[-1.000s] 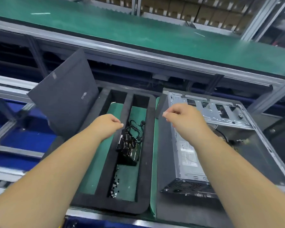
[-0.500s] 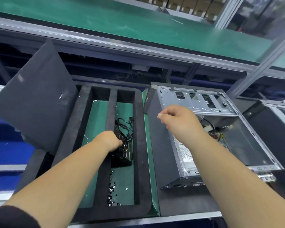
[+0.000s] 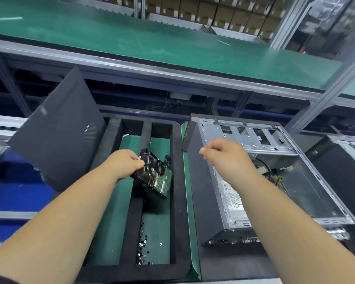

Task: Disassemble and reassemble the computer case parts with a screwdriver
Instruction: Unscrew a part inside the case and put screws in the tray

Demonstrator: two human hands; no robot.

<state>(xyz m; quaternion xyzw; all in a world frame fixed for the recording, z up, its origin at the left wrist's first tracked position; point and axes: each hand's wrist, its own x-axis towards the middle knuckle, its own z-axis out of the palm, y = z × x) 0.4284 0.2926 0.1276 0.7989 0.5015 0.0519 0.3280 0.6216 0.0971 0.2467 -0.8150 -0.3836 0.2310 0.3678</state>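
Head view. The left hand is reaching forward with the forearm extended over the black foam tray, its fingers and thumb curling round the upper edge of a hard drive and grasping it. The drive is tilting, circuit-board side facing up and toward the right, above the right-hand compartment of the tray, with black cables lying just behind it. A scatter of small screws is lying at the near end of the same compartment. The right hand is hovering over the left wall of the open computer case, wrist bent, fingers curling inward with thumb and forefinger meeting; whether they are pinching anything cannot be told. The case is lying on its side just right of the tray, its interior facing up. The detached dark side panel is leaning upright at the tray's left edge.
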